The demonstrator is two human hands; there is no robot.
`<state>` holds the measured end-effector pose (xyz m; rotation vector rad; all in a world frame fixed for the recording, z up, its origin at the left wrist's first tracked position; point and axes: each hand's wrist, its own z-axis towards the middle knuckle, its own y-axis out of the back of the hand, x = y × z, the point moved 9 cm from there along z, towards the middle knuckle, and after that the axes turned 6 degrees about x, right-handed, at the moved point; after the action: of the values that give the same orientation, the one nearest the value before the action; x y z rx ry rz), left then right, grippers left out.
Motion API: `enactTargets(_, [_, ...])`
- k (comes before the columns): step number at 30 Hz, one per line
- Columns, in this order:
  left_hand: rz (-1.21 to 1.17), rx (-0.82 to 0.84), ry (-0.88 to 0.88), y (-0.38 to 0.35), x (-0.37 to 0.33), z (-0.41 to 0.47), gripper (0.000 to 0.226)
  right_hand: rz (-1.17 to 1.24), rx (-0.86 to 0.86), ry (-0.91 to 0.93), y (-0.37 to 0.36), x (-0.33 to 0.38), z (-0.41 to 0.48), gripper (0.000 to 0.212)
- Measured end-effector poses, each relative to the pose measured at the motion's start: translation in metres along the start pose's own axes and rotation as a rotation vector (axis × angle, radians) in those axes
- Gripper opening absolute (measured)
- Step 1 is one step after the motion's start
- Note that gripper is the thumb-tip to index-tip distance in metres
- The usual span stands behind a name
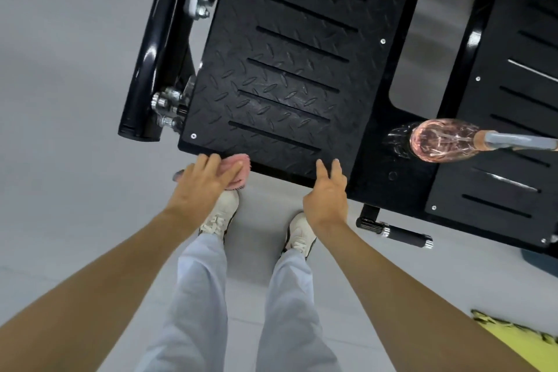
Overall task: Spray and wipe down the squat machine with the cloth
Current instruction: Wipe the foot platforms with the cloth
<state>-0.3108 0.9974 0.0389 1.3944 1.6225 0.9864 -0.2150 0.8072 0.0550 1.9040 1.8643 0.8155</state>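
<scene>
your left hand (pixel 202 181) lies flat on the pink cloth (pixel 240 170), fingers straight and close together, pressing it onto the near left corner of the squat machine (pixel 145 69)'s black tread plate (pixel 287 75). your right hand (pixel 327 199) is relaxed and slightly spread, holding nothing, its fingertips (pixel 320 164) touching the plate's near edge, well to the right of the cloth. the spray bottle (pixel 444 140), clear with pink liquid, lies on its side further right, between the two plates, grey nozzle pointing right. a black handle (pixel 398 234) sticks out below the near right of the machine. your white shoes (pixel 220 214) stand on the pale floor (pixel 75 100), just near of the plate.
</scene>
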Motion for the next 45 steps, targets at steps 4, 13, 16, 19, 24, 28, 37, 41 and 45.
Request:
enactTargets(4, [-0.207, -0.103, 0.105, -0.003, 0.06, -0.018, 0.089, -0.04, 0.017, 0.049, -0.013, 0.041, 0.003, 0.074])
enactTargets(13, [-1.124, -0.286, 0.696, -0.035, 0.125, -0.037, 0.054, -0.06, 0.029, 0.049, -0.03, 0.103, 0.001, 0.076])
enactTargets(16, [-0.991, -0.243, 0.585, -0.011, 0.096, -0.025, 0.022, -0.037, 0.022, 0.049, -0.032, 0.121, 0.003, 0.079])
enactTargets(19, [-0.932, -0.167, 0.582, -0.008, 0.082, -0.013, 0.028, -0.017, 0.01, 0.053, -0.03, 0.143, 0.006, 0.077])
enactTargets(24, [-0.833, -0.152, 0.522, 0.053, 0.092, 0.066, 0.029, 0.039, 0.005, 0.079, -0.015, 0.178, 0.018, 0.073])
enactTargets(28, [-0.88, -0.035, 0.575, 0.054, 0.098, 0.088, 0.042, -0.005, -0.009, 0.101, -0.001, 0.182, 0.029, 0.076])
enactTargets(37, [-0.836, 0.082, 0.664, -0.023, 0.075, -0.038, 0.057, -0.112, 0.016, 0.048, 0.002, 0.147, 0.041, 0.076])
enactTargets(41, [-0.79, 0.03, 0.666, -0.002, 0.086, -0.002, 0.069, -0.149, 0.009, 0.072, 0.004, 0.15, 0.043, 0.075])
enactTargets(45, [-0.681, 0.08, 0.692, 0.032, 0.109, 0.053, 0.058, -0.202, 0.02, 0.129, 0.014, 0.162, 0.05, 0.077])
